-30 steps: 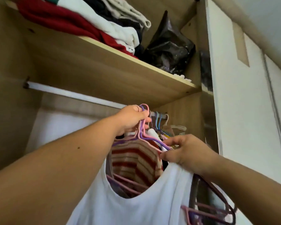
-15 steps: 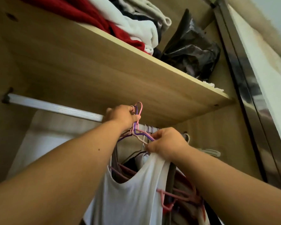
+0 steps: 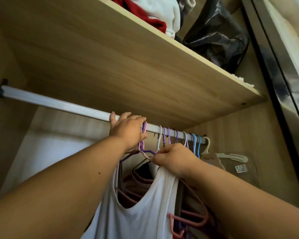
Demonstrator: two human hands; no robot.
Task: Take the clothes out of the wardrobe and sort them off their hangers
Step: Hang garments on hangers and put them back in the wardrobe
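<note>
The left hand (image 3: 128, 133) is up at the rail (image 3: 50, 102). Its fingers curl round two hanger hooks (image 3: 142, 144), one purple and one pink. The right hand (image 3: 174, 159) pinches the strap of a white top (image 3: 136, 219) that hangs just under those hooks. More hangers (image 3: 176, 136) sit on the rail to the right. A black bag (image 3: 217, 35) is on the shelf (image 3: 128, 66) above.

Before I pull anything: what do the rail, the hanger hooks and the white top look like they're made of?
Rail: looks like metal; pale silver with fine lengthwise ribs and a dull sheen.
Hanger hooks: probably plastic or plastic-coated wire; thin and smooth, in pastel purple, blue and white.
White top: thin, soft knit, possibly cotton jersey; matte, and it drapes and bunches at the strap.
</note>
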